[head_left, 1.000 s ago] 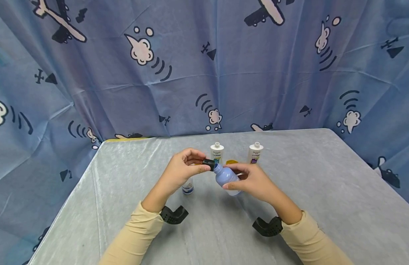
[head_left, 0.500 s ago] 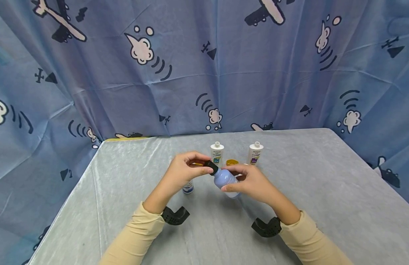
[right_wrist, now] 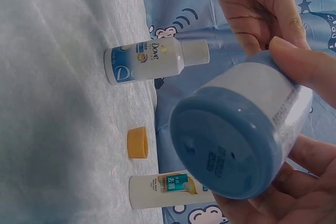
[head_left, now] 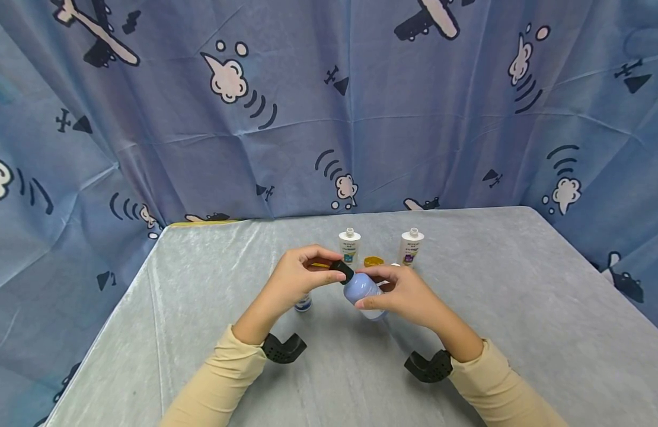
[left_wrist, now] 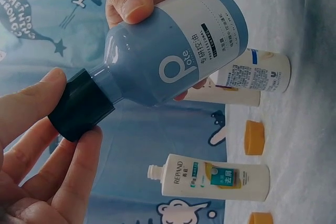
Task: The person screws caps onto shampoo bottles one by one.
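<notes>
My left hand [head_left: 303, 273] pinches a black cap [left_wrist: 82, 105] between thumb and fingers. The cap sits over the neck of a blue bottle [left_wrist: 152, 51] with a white label; whether its thread has caught I cannot tell. My right hand [head_left: 401, 290] grips the bottle's body and holds it tilted above the table, neck toward the left hand. In the right wrist view the bottle's round base [right_wrist: 223, 142] faces the camera, while the cap is hidden. Behind the hands stand two white bottles without caps, the left one [head_left: 349, 245] with a teal label, the right one [head_left: 411, 245] with a purple one.
A white Dove bottle [right_wrist: 149, 60] with its cap on stands near the left hand. Yellow caps lie on the grey cloth, one [head_left: 373, 261] between the white bottles. Another white bottle [left_wrist: 257, 71] shows partly behind the blue one. A patterned blue curtain [head_left: 329, 107] hangs behind the table.
The black cap, beside the bottle's open mouth a second ago, has moved onto the neck in my left hand. The blue bottle has shifted slightly lower and toward the left.
</notes>
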{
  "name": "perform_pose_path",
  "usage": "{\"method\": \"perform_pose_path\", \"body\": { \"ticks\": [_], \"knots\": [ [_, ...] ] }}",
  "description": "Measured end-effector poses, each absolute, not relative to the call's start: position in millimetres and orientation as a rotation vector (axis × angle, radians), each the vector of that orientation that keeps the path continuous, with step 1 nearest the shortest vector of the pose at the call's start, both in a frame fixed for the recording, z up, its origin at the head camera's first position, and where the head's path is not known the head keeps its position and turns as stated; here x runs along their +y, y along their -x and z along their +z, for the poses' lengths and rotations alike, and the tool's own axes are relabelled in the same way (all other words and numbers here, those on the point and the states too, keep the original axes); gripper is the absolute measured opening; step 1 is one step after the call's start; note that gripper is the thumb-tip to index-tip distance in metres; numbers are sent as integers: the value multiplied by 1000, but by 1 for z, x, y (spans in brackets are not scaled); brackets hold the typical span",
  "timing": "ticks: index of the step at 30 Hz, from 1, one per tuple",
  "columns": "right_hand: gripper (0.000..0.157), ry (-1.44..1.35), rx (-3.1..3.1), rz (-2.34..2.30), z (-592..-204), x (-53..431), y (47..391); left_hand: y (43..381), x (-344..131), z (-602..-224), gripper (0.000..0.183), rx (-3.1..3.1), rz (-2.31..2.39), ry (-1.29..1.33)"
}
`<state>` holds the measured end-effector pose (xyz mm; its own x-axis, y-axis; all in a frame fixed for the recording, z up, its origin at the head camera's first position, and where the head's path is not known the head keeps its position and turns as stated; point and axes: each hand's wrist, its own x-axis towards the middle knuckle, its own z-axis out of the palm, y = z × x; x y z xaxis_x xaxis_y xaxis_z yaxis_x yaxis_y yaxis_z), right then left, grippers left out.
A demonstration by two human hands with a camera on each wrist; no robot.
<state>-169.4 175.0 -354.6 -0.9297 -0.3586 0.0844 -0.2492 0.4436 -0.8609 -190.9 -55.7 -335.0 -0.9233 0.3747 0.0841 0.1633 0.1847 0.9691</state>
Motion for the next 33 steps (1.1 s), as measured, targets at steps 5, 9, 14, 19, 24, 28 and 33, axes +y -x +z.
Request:
{"method": "perform_pose_path", "body": {
  "ticks": [5,9,14,19,24,28,33],
  "knots": [
    [55,538,2566,-1512,-353,175,169,191,-56,-335,37,2235,1843,-543],
    [55,531,2557,-1520,-352,175,169,192,-57,-336,39,2213,1841,-558],
    [55,527,2548,-1526,-352,175,169,193,-58,-336,35,2194,1838,-587],
    [55,533,2546,-1528,-353,175,169,193,-59,-336,36,2134,1861,-639],
    [55,529,2545,-1532,-352,175,169,193,-59,-335,45,2106,1845,-703],
    [55,521,2547,-1531,-351,175,168,194,-60,-334,49,2097,1869,-640],
    [56,515,2554,-1529,-351,175,168,196,-61,-334,37,2165,1888,-488]
  ]
}}
